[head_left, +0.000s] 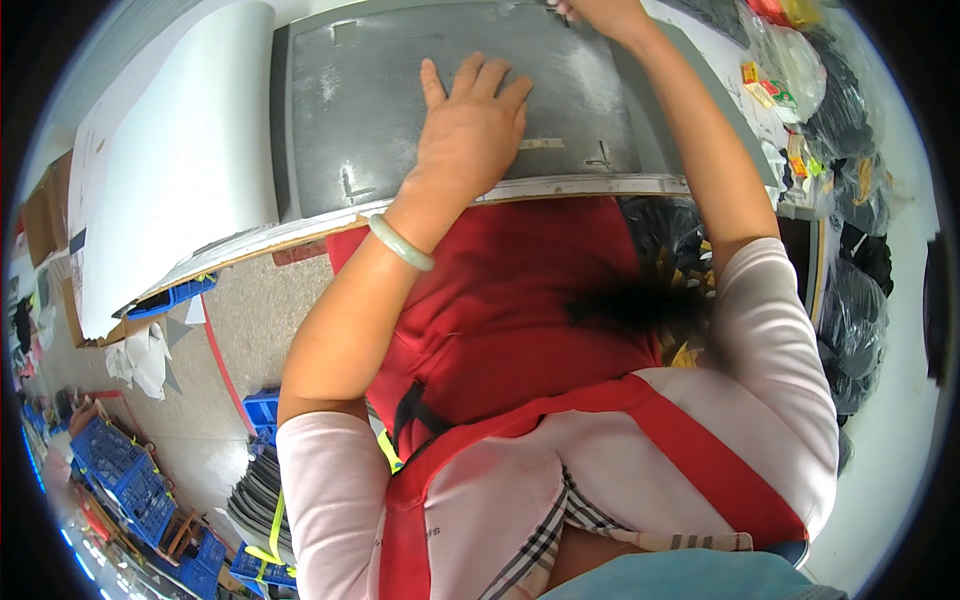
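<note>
A dark grey flat panel [380, 110] with pale scuffs and corner marks lies on the table in front of me. My left hand [472, 120] rests flat on it, fingers spread, with nothing in its grip. A pale bangle [400, 244] circles that wrist. My right hand [600, 14] is at the panel's far right edge, cut off by the picture's upper rim. Its fingers look pinched together; what they hold, if anything, cannot be made out. Near the panel's front edge, a short tan strip [542, 144] is stuck on its surface.
A large curled white sheet [180, 130] covers the table's left side. Along the right wall are plastic-wrapped black bundles [852, 330] and small coloured packets [770, 85]. Blue crates [125, 475] and a stack of dark sheets [258, 505] stand at the lower left.
</note>
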